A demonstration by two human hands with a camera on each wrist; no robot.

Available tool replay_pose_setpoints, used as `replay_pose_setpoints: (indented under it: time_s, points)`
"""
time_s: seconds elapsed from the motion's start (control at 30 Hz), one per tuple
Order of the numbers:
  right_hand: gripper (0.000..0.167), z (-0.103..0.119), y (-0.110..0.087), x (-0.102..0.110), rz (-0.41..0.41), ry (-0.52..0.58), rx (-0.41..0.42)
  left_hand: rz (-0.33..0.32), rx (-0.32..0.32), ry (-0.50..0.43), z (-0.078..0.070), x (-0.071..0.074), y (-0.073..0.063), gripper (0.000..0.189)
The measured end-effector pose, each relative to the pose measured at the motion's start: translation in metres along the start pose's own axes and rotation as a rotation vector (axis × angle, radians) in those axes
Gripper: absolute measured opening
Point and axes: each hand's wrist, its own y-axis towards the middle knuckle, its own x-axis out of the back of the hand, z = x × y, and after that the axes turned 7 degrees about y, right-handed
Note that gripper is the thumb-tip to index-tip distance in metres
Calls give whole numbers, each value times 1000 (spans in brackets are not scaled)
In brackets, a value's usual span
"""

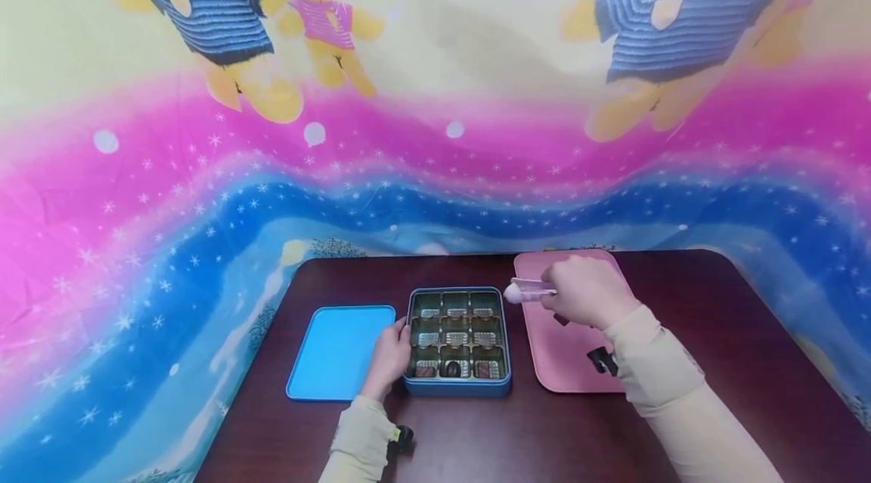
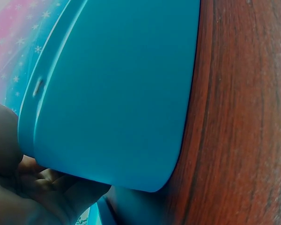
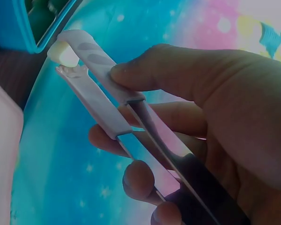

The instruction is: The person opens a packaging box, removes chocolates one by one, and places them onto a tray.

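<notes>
A blue square tin (image 1: 457, 388) stands mid-table, its gold insert divided into several compartments. Chocolates lie in the front row: a brown one (image 1: 425, 370) at left, a dark round one (image 1: 452, 369) in the middle and another brown one (image 1: 484, 369) at right. At the tin's left side my left hand (image 1: 390, 356) grips the wall, thumb by the rim. My right hand (image 1: 588, 288) holds tongs (image 3: 100, 65) with pale pink tips and metal arms, between the tin and the pink tray. A cream-white piece (image 3: 62, 53) sits between the tong tips.
The pink tray (image 1: 554, 362) lies right of the tin, partly under my right arm, with a dark piece (image 1: 561, 319) visible on it. A blue lid (image 1: 336, 354) lies flat on the left. Behind the dark wooden table (image 1: 463, 438) hangs a printed cloth (image 1: 435, 135).
</notes>
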Motion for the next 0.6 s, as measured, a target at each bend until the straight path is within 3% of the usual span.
replay_pose_setpoints:
  time_s: [0.17, 0.37, 0.6]
  points:
    - [8, -25, -13, 5, 8, 24, -69, 14, 1, 6, 0, 1, 0, 44]
    - [26, -62, -29, 6, 21, 37, -173, 8, -7, -1, 0, 1, 0, 44]
    - [30, -99, -49, 2, 29, 67, -260, 5, 11, -15, -1, 2, 0, 44]
